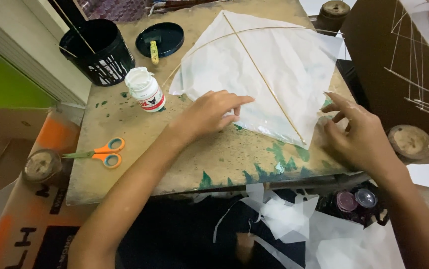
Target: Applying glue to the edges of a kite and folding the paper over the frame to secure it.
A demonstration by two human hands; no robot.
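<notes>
Head view
Kite: white paper kite [284, 74] with thin crossed sticks, lying flat on the paint-stained tabletop [139, 144].
Left hand: left hand [209, 112] pressed palm-down on the kite's lower left edge, fingers extended, gripping nothing.
Right hand: right hand [356, 134] at the kite's lower right corner, fingers loosely spread, fingertips touching the paper edge.
Glue bottle: white glue bottle [145, 89] just left of the kite.
Scissors: orange-handled scissors [100, 153] well left of the kite.
Black bucket: black bucket [97, 50] beyond the glue bottle, left of the kite.
</notes>
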